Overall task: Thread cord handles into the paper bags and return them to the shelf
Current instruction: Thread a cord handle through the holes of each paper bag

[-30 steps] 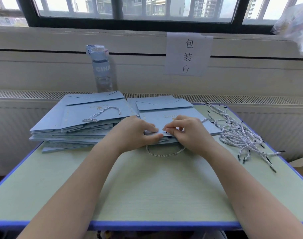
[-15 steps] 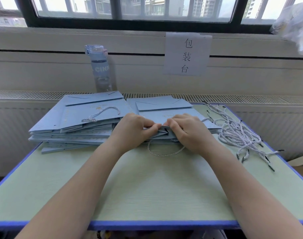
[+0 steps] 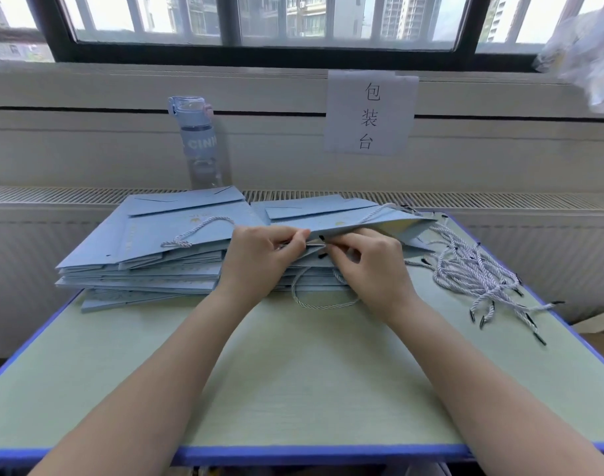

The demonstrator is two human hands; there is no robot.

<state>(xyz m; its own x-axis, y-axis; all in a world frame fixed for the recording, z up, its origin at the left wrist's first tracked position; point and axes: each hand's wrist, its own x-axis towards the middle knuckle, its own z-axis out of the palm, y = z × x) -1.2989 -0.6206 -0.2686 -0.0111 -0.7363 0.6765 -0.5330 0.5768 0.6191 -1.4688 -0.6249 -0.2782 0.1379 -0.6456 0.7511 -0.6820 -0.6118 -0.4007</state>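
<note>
Two stacks of flat light-blue paper bags lie at the back of the table. The top bag [image 3: 355,219] of the right stack has its near edge lifted open. My left hand [image 3: 263,259] pinches that lifted edge. My right hand [image 3: 369,266] pinches a black-tipped cord end at the same edge. A white twisted cord loop [image 3: 314,300] hangs from this bag onto the table below my hands. The left stack [image 3: 156,249] is topped by a bag with a cord handle [image 3: 197,231] threaded in.
A heap of loose white cords [image 3: 479,276] with black tips lies at the table's right edge. A blue water bottle [image 3: 199,142] stands on the ledge behind the stacks. The green table [image 3: 293,379] has a blue rim. A paper sign [image 3: 369,113] hangs on the wall.
The near edge of the top right bag has been lifted higher and opened. Both hands moved slightly up and apart at that edge.
</note>
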